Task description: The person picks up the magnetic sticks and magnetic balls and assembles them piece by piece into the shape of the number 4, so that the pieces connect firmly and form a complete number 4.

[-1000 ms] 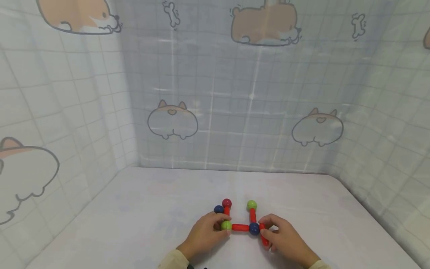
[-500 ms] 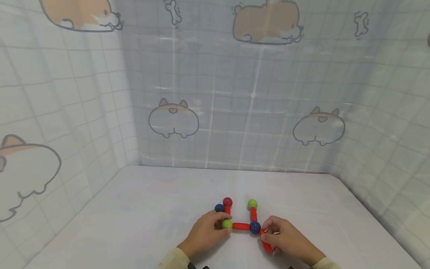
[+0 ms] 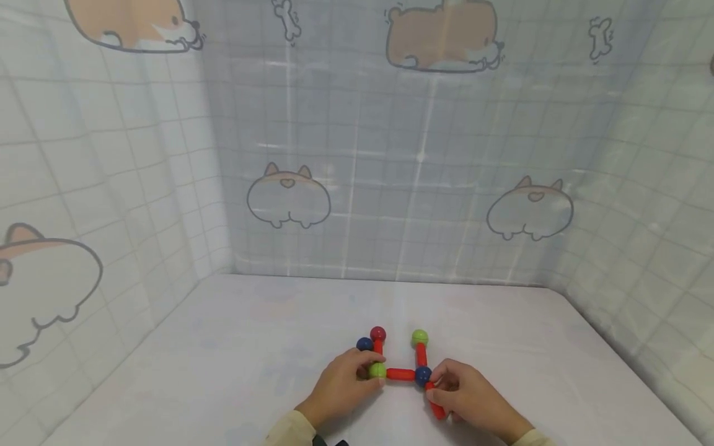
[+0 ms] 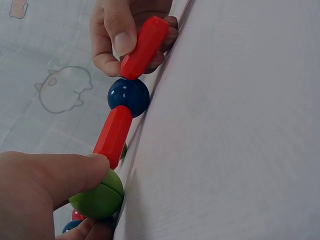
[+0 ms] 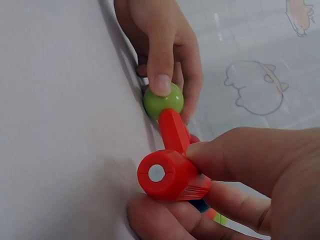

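Note:
My left hand (image 3: 341,383) pinches a green ball (image 4: 100,199) between thumb and fingers at the left corner of a ball-and-rod construction. From that ball a red rod (image 3: 400,375) runs right to a dark blue ball (image 3: 423,376). My right hand (image 3: 474,396) pinches a loose-ended red rod (image 4: 145,47), its far end at the blue ball; a pale round disc (image 5: 156,173) shows in its near end. Behind the blue ball, another red rod (image 3: 421,355) leads to a second green ball (image 3: 419,337). A crimson ball (image 3: 377,334) and another blue ball (image 3: 364,344) sit beyond my left fingers.
The construction lies on a white tabletop (image 3: 251,334). A pale grid-patterned curtain (image 3: 379,248) with cartoon dogs encloses the back and both sides.
My right hand first drew slightly right and nearer with its red rod, then shifted back left to the blue ball. The left hand keeps its hold on the green ball.

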{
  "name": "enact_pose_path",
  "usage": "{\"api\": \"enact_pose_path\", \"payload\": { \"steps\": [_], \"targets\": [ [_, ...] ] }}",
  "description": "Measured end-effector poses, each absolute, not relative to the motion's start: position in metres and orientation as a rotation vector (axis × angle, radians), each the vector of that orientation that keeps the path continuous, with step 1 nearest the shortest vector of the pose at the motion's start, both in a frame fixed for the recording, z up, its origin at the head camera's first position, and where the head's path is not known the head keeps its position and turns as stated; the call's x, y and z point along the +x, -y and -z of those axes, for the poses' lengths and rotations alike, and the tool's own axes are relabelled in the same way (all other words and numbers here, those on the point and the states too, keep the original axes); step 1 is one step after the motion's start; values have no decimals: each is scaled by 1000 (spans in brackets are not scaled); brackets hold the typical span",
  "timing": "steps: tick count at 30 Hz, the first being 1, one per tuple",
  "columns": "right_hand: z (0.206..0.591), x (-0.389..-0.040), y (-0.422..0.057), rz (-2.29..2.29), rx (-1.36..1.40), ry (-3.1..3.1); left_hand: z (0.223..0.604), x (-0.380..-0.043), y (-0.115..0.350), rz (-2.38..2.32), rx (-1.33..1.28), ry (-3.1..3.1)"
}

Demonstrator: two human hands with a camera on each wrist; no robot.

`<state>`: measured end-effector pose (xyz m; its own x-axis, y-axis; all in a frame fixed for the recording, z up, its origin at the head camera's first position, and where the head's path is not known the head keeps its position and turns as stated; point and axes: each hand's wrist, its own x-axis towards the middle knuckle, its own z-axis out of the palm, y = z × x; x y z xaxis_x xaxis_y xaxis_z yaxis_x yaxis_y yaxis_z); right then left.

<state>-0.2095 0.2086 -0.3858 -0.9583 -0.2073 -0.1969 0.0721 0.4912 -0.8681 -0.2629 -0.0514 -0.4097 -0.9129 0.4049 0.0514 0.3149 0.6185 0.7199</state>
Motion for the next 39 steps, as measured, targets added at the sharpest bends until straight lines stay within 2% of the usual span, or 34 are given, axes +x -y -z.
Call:
{"api": "enact_pose_path", "payload": {
  "steps": [39],
  "targets": [
    [384,-208,-200,1400,-100,-2571,407,-261,50,-1209,572,-2715]
  ]
}}
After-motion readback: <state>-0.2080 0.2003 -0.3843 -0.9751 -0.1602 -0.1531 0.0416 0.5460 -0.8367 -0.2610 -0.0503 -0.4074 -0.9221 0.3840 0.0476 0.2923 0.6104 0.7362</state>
